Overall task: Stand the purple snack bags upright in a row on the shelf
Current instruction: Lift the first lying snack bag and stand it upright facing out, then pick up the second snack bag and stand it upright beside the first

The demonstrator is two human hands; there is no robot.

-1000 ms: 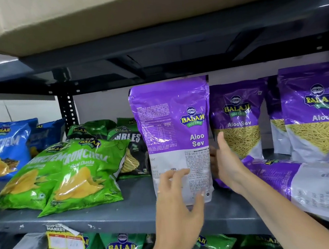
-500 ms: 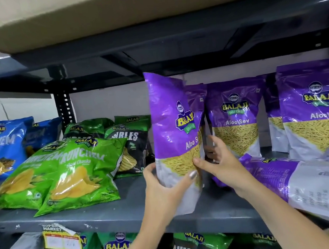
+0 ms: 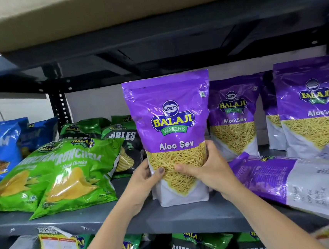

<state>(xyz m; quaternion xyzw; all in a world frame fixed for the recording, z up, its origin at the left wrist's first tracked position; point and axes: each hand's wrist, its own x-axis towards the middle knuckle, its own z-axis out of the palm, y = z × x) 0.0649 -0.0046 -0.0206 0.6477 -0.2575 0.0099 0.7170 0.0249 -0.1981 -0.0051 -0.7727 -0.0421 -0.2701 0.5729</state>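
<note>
grey metal shelf point(image 3: 108, 216) holds green chip bags point(image 3: 72, 173) at left and standing purple bags point(image 3: 233, 117) at the back right. the left hand point(image 3: 144, 178) and right hand point(image 3: 204, 170) clasp the purple aloo sev bag point(image 3: 171, 123) by its lower sides, upright, face forward, base at the front of the shelf. the placing step looks in hand; next it likely needs sliding back into line, then the flat purple bag point(image 3: 285, 177) lifted.

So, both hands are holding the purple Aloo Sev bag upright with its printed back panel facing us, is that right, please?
Not quite: the head view shows the Aloo Sev bag with its front facing us, logo and name visible. Left hand and right hand do hold it upright.
</note>
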